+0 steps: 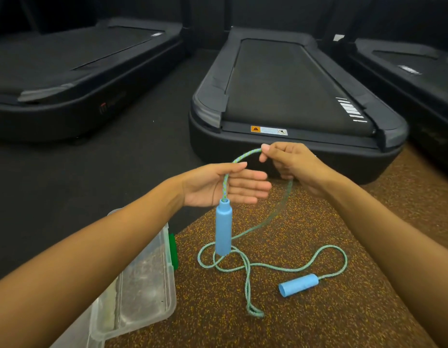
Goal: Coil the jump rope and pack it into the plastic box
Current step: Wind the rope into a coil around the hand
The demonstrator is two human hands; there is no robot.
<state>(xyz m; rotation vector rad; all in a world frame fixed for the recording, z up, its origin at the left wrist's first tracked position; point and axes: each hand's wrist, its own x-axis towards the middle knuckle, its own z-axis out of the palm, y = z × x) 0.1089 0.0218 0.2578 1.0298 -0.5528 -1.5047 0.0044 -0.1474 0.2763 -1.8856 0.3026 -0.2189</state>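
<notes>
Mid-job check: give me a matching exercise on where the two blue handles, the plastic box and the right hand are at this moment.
Things:
1. hanging handle
2. second handle
3. plastic box
4. right hand

States:
A. lying flat on the speckled floor
B. pinching the rope near the treadmill
C. dangling upright below the left hand
D. open, under the left forearm

Pairs: 1-C, 2-A, 3-D, 4-B
</notes>
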